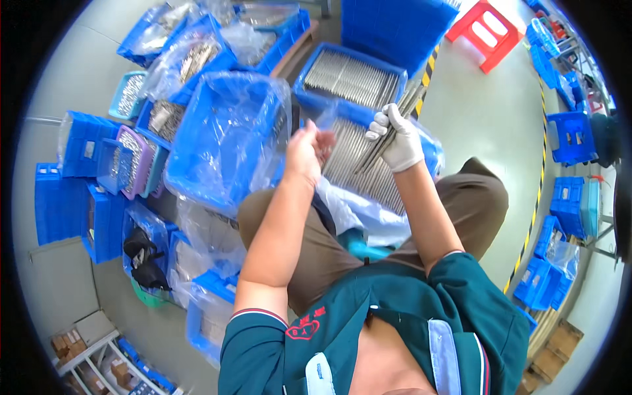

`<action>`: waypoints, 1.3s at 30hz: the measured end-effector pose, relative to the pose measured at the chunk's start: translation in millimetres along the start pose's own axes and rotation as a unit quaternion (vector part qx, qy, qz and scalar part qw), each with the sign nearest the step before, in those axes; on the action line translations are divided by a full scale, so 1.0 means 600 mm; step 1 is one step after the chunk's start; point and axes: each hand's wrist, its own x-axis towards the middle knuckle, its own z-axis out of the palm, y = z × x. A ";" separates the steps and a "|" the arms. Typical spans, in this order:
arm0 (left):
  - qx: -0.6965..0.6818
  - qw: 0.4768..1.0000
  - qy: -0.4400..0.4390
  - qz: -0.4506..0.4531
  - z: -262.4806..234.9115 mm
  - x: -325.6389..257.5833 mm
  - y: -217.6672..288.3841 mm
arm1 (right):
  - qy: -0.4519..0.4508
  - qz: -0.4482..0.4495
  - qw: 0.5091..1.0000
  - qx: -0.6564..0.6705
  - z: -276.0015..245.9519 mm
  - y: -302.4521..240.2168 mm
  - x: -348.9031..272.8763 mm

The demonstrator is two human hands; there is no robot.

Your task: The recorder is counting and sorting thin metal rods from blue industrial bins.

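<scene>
You sat above a grey concrete floor [487, 118], with brown trousers over your knees. Your right hand [399, 139], in a white glove, was closed around a bundle of thin metal rods [395, 125]; the bundle stood tilted over the blue crate of rods [359, 155] in front of your knees. Your left hand [306, 153] was bare, the fingers bent near the rods in this crate; I could not tell if it gripped something. Many blue crates [217, 138] with plastic bags stood around you. A red stool [484, 31] and a yellow-black floor line [536, 210] were at your right.
</scene>
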 end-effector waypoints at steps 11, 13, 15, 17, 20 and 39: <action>-0.325 0.874 -0.361 -0.032 0.072 -0.015 -0.043 | -0.007 -0.141 0.928 -0.345 0.123 0.080 -0.067; -0.333 0.868 -0.368 -0.026 0.076 -0.014 -0.041 | -0.002 -0.135 0.926 -0.354 0.133 0.069 -0.067; -0.257 0.923 -0.287 -0.005 0.095 -0.025 -0.020 | -0.027 -0.120 0.931 -0.343 0.134 0.044 -0.068; -0.339 0.922 -0.184 0.019 0.075 0.004 -0.016 | -0.067 -0.050 0.932 -0.352 0.123 0.020 -0.073; -0.234 0.960 -0.154 0.030 0.048 0.004 0.009 | -0.077 0.004 0.920 -0.383 0.111 -0.019 -0.093; -0.160 0.978 -0.133 0.011 0.043 -0.010 0.060 | -0.061 0.204 0.870 -0.445 0.027 -0.074 -0.131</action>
